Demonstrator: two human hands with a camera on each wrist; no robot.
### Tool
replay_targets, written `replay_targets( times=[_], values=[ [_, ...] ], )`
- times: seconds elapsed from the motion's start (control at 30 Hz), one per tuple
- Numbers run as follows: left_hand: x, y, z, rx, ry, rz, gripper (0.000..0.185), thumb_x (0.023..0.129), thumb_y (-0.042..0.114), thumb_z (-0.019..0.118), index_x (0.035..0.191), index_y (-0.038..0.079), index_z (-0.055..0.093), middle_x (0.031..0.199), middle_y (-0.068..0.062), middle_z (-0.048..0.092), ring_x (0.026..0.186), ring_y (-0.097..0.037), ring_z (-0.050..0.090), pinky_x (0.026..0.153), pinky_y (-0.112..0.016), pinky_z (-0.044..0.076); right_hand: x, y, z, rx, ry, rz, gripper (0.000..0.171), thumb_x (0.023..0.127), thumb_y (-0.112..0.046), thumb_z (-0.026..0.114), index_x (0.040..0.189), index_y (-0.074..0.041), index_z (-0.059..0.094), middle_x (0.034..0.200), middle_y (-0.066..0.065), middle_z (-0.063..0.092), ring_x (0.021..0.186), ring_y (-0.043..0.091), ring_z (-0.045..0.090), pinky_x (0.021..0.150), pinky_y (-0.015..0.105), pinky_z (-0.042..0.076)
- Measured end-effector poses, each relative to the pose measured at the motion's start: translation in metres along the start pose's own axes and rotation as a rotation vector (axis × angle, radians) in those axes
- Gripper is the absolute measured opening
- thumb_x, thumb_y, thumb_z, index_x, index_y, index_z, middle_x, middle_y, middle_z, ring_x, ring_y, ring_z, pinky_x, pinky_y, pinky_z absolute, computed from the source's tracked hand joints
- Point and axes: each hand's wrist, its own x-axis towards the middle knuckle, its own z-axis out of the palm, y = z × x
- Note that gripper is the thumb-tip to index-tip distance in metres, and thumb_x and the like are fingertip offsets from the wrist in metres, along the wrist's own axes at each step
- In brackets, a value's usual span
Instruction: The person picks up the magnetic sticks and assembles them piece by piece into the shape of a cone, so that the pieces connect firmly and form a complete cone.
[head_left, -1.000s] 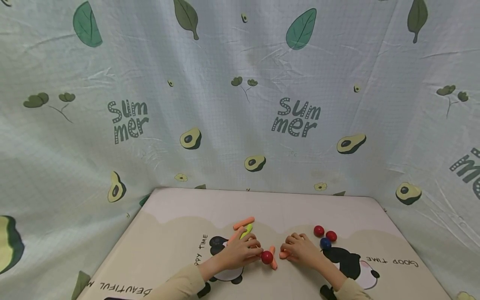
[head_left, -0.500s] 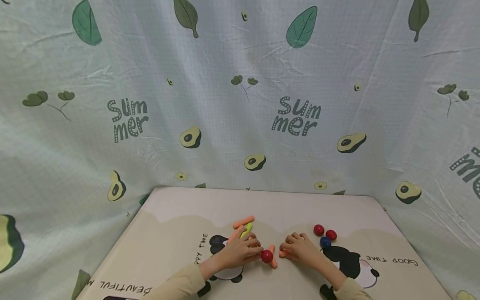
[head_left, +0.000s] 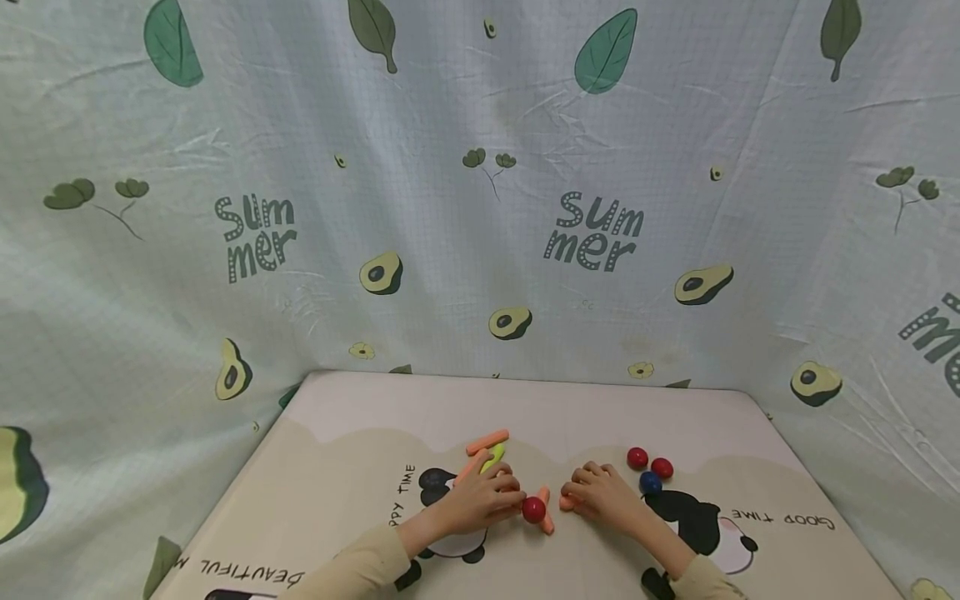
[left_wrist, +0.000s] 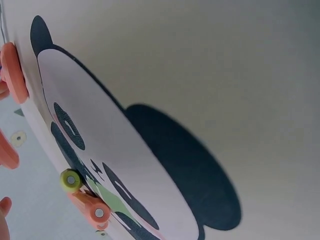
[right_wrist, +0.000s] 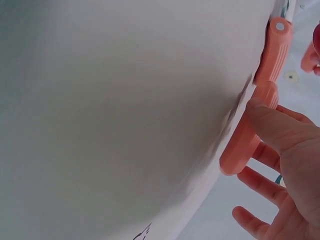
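My left hand [head_left: 483, 504] grips an orange stick [left_wrist: 6, 152], mostly out of the left wrist view. A red ball [head_left: 533, 510] is at its fingertips. Behind that ball a second orange stick [head_left: 546, 521] lies on the table; it is also the upper stick [right_wrist: 275, 50] in the right wrist view. My right hand [head_left: 603, 497] pinches another orange stick [right_wrist: 245, 132] between thumb and fingers, its upper end right at the lying one. Next to the left hand are a yellow-green stick [left_wrist: 71, 180] and two orange sticks [head_left: 487, 442], with pale discs on visible ends.
Two red balls [head_left: 637, 457] and a blue ball [head_left: 650, 482] lie beyond the right hand. The table cover [head_left: 360, 417] is printed with pandas and lettering. A dark object [head_left: 236, 595] shows at the front edge. A patterned curtain [head_left: 450, 208] hangs behind the table.
The head view has tilted slightly, so the scene sits a little higher in the frame. Both hands keep nearly the same hold, with the right hand shifting only slightly.
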Motion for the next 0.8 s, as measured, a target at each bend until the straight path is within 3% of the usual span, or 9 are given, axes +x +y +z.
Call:
replay_targets(
  times=[0.37, 0.53, 0.8],
  values=[
    [-0.001, -0.001, 0.003, -0.005, -0.006, 0.002, 0.015, 0.085, 0.031, 0.058, 0.098, 0.024, 0.062, 0.090, 0.010, 0.060, 0.094, -0.010, 0.048, 0.085, -0.042, 0.034, -0.002, -0.002, -0.004, 0.045, 0.087, 0.004, 0.019, 0.078, -0.023, 0.066, 0.095, -0.030, 0.061, 0.091, -0.010, 0.052, 0.096, 0.014, 0.043, 0.075, 0.038, 0.040],
    [0.000, -0.001, 0.004, -0.002, -0.007, 0.004, 0.017, 0.086, 0.031, 0.057, 0.100, 0.024, 0.062, 0.092, 0.010, 0.061, 0.096, -0.010, 0.049, 0.084, -0.040, 0.035, -0.002, -0.004, -0.005, 0.024, 0.159, -0.037, 0.025, 0.074, -0.021, 0.070, 0.094, -0.031, 0.061, 0.092, -0.010, 0.052, 0.097, 0.014, 0.043, 0.076, 0.038, 0.040],
    [0.001, -0.002, 0.002, -0.024, -0.015, -0.005, 0.017, 0.085, 0.029, 0.057, 0.101, 0.024, 0.061, 0.094, 0.010, 0.061, 0.099, -0.012, 0.050, 0.085, -0.041, 0.036, -0.002, -0.010, -0.011, 0.020, 0.148, -0.036, 0.031, 0.071, -0.021, 0.073, 0.097, -0.033, 0.060, 0.096, -0.009, 0.052, 0.100, 0.014, 0.042, 0.080, 0.039, 0.040]
  ],
)
